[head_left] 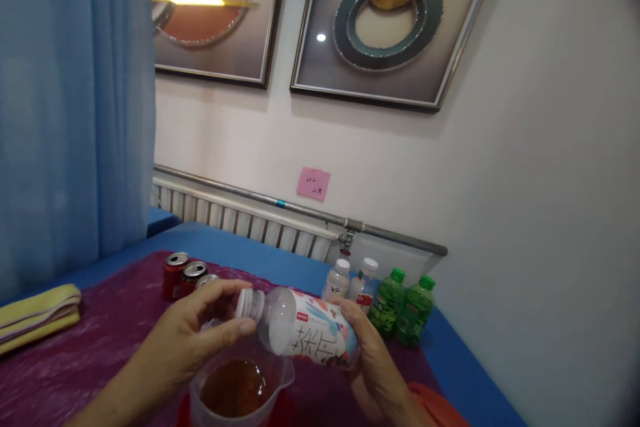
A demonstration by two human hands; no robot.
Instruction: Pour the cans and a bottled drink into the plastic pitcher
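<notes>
A clear plastic bottle (317, 330) with a colourful label and a white cap (246, 304) lies nearly sideways in the air, its cap end to the left. My right hand (373, 353) is wrapped round its base end. The fingers and thumb of my left hand (200, 327) are curved around the cap. Below the bottle stands a clear pitcher (200, 390) holding brown liquid (235, 387). A red object shows under the pitcher.
Red cans (175, 273) stand behind my left hand. Two white-capped bottles (367, 280) and two green bottles (415, 310) stand at the back right. A folded yellow cloth (40, 313) lies left on the purple cover (125, 320). A red-orange object (435, 403) sits lower right.
</notes>
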